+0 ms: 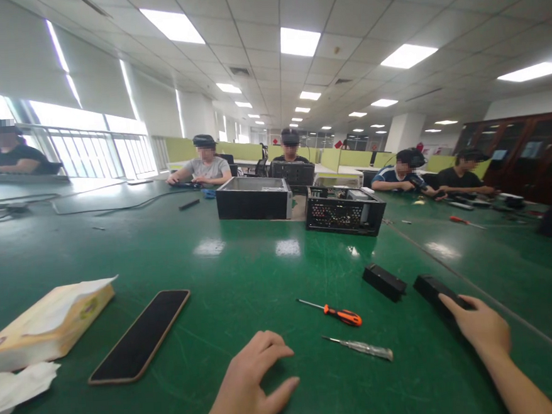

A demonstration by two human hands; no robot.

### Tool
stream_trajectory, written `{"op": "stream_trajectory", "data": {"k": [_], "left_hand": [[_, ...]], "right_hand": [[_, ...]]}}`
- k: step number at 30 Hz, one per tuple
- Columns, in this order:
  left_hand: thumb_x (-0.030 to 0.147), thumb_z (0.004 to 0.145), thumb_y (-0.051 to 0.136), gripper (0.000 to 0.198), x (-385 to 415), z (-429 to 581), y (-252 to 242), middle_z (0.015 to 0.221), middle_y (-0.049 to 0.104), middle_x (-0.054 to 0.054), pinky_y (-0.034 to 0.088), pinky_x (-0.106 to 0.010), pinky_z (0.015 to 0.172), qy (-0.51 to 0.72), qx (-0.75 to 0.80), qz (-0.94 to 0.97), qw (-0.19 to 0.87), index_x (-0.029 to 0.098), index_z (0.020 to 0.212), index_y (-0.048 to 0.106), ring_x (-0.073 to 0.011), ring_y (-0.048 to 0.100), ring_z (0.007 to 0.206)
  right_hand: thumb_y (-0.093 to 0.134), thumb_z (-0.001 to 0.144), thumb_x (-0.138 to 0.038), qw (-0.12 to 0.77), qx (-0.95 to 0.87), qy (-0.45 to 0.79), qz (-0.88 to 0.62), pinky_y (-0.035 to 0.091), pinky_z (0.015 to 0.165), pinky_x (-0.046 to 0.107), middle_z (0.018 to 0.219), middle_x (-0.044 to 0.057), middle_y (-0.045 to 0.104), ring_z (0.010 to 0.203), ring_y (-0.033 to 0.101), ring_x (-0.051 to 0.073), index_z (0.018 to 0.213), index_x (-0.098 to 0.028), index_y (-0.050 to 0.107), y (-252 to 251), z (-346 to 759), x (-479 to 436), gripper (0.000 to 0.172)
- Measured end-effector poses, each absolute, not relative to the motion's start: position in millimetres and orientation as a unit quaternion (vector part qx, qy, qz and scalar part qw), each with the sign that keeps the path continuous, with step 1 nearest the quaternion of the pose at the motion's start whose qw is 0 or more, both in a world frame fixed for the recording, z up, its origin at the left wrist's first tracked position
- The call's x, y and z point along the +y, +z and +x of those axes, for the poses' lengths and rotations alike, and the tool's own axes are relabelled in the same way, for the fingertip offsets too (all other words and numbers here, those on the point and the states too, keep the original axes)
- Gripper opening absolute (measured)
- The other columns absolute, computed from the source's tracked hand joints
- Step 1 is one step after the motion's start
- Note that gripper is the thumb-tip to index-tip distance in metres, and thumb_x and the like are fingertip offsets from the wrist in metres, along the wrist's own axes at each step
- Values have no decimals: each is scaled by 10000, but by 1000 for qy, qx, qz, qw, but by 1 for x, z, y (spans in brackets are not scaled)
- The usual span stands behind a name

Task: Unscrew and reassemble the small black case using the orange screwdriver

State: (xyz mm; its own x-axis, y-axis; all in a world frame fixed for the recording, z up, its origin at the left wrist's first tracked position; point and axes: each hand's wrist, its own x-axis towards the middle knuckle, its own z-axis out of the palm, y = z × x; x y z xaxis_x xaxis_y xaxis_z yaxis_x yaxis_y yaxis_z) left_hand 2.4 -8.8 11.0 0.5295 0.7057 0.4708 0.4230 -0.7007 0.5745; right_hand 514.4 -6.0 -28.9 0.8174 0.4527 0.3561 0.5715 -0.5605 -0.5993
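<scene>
At the right, my right hand [485, 328] has its fingers closed on a long black box [430, 287], whose exact kind I cannot make out. A shorter black block [384, 282] lies just left of it. My left hand [250, 382] is at the bottom middle, thumb and fingers apart, holding nothing. Between the hands lie an orange-and-black screwdriver [344, 316] and, nearer to me, a slim screwdriver with a clear handle [368, 350]. Both tips point left. A phone [141, 336] with a dark screen lies left of my left hand.
A tissue pack [52, 320] and a crumpled tissue [21, 389] lie at left on the green table [205, 269]. Two computer cases [254, 202] stand farther back. Several people sit around the table. A red screwdriver [461, 220] lies far right, cables [129, 208] at back left.
</scene>
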Motion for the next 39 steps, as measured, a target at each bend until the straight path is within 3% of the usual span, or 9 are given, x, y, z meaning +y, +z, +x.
{"op": "stream_trajectory", "data": {"k": [7, 9, 14, 18, 22, 27, 31, 35, 39], "left_hand": [[145, 793, 670, 210, -8, 3, 11, 988, 658, -54, 524, -326, 830, 337, 348, 849, 213, 209, 993, 666, -217, 634, 918], [151, 793, 669, 205, -8, 3, 11, 982, 661, -53, 525, -327, 825, 336, 349, 848, 214, 209, 989, 668, -218, 634, 913], [157, 789, 667, 222, -8, 4, 10, 978, 670, -49, 528, -324, 819, 348, 340, 847, 214, 216, 1003, 672, -217, 642, 905], [160, 795, 671, 219, -8, 3, 9, 974, 678, -45, 533, -332, 820, 350, 341, 847, 208, 218, 1006, 674, -218, 648, 902], [164, 809, 666, 217, -7, 2, 8, 982, 683, -55, 535, -350, 836, 341, 349, 850, 199, 213, 1021, 668, -226, 645, 913], [183, 826, 661, 279, -5, 0, 4, 1021, 683, -62, 546, -371, 857, 354, 361, 843, 184, 229, 1100, 645, -241, 649, 940], [292, 816, 726, 563, -3, -3, -1, 1207, 625, -92, 506, -442, 966, 391, 374, 826, 159, 278, 1331, 501, -285, 612, 1081], [536, 767, 752, 788, -4, -8, -3, 1321, 541, -126, 456, -510, 1012, 417, 353, 825, 144, 290, 1421, 387, -348, 536, 1194], [654, 770, 680, 754, -8, -8, 1, 1278, 567, -129, 470, -511, 975, 418, 324, 839, 130, 270, 1381, 459, -355, 550, 1153]], "right_hand": [[538, 720, -711, 356, -370, -212, -831, 480, 810, 534, 1175, 258, 600, 1087, 553, 452, 1259, -87, 601, -20, 493, 2, 827], [523, 745, -696, 404, -422, -233, -777, 479, 856, 484, 1134, 215, 617, 1022, 592, 383, 1257, -90, 588, -16, 476, 8, 797], [599, 714, -684, 438, -484, -47, -757, 523, 751, 388, 1320, 200, 568, 709, 661, 228, 1399, -111, 459, -27, 437, 28, 904], [621, 687, -665, 425, -490, -1, -761, 518, 687, 406, 937, 135, 737, 659, 667, 270, 1263, -111, 610, -37, 433, 38, 799], [653, 644, -634, 444, -483, 15, -754, 509, 664, 408, 651, 68, 705, 638, 666, 296, 1033, -138, 718, -35, 438, 37, 635], [633, 703, -617, 498, -471, 46, -726, 528, 675, 402, 715, 90, 720, 660, 684, 287, 1123, -89, 649, -19, 418, 30, 674], [662, 744, -555, 510, -536, 123, -661, 554, 709, 343, 841, 70, 731, 732, 695, 241, 1191, -135, 591, -3, 365, 13, 617], [693, 776, -393, 431, -659, 253, -563, 547, 747, 330, 957, 72, 713, 790, 675, 217, 1190, -169, 603, 5, 297, -21, 478], [751, 684, -267, 296, -745, 261, -539, 506, 840, 339, 1051, 75, 707, 889, 653, 233, 1159, -203, 657, 2, 253, -45, 489]]}}
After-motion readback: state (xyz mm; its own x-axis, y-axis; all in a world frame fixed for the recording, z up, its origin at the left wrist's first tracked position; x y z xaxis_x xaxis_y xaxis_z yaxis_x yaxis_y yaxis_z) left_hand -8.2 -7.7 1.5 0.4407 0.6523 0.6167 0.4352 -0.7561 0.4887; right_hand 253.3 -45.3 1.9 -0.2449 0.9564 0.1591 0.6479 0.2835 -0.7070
